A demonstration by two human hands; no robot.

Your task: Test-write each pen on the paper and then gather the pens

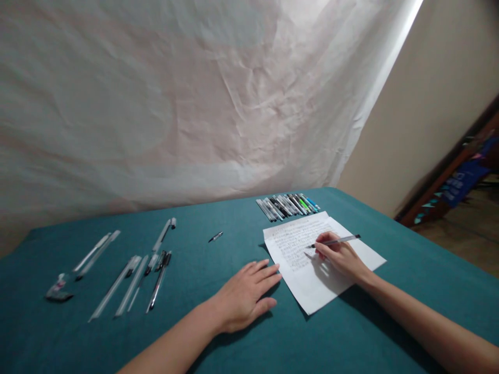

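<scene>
Risks skewing the white rectangular paper sheet (304,284) with the slim clear-plastic pen (343,239) pinched in the right hand (338,255) by spreading the empty left hand (249,292) merely beside it.

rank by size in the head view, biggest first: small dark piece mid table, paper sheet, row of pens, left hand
1. Paper sheet
2. Left hand
3. Row of pens
4. Small dark piece

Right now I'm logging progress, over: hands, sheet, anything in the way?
Right hand: pen held over sheet. Left hand: palm-down on table, beside sheet's left edge. Sheet: partly covered in handwriting. No obstruction seen; pen row beyond sheet's far edge.
</scene>
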